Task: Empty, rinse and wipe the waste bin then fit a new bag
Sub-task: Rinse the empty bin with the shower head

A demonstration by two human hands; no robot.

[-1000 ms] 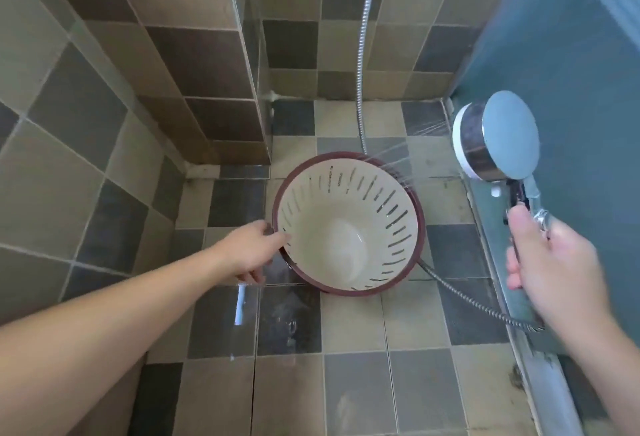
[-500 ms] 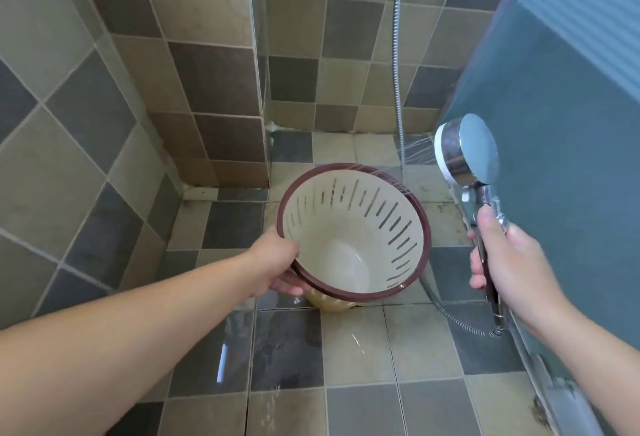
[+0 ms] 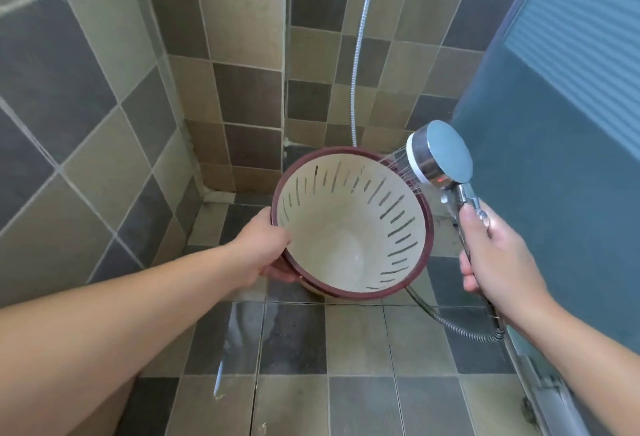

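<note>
Wet tiled floor (image 3: 294, 342) is seen nearest. Above it the bin (image 3: 349, 228) is gripped at its rim by the left hand (image 3: 258, 255), tilted, mouth facing the camera, base pointing away and down. The shower head (image 3: 440, 155), grasped by the right hand (image 3: 498, 255), sprays its rim. Emptying appears done; rinsing is judged underway, wiping and bagging left.

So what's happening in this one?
A person is rinsing a waste bin in a tiled shower corner. The left hand grips the bin's dark red rim, tilting its opening toward the camera. The right hand holds a shower head spraying water onto the bin's far right rim. The bin looks empty, with no bag fitted.
</note>
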